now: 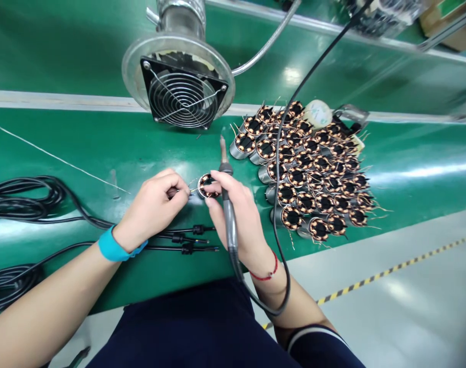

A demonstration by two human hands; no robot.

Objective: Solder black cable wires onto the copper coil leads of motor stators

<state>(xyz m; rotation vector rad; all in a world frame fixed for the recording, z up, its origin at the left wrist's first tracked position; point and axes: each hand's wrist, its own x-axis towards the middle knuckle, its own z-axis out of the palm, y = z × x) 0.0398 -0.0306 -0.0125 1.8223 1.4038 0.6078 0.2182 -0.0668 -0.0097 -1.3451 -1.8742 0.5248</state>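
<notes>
My left hand [156, 202], with a blue wristband, pinches thin wires [193, 189] that run to a motor stator [201, 187] on the bench. My right hand [238, 212] is closed around a soldering iron [229, 220], whose tip points up and away from me, clear of the stator. The thumb and fingers of that same hand also rest on the stator, partly covering its copper windings. Just below the hands lie black cable ends [189, 239] with stripped leads.
Many copper-wound stators [305, 174] stand in rows at the right. A fume extractor fan [184, 99] hangs over the back. Coiled black cables [21, 204] lie at the left, near a strand of solder wire [64, 157]. The iron's cord [278, 168] crosses the stators.
</notes>
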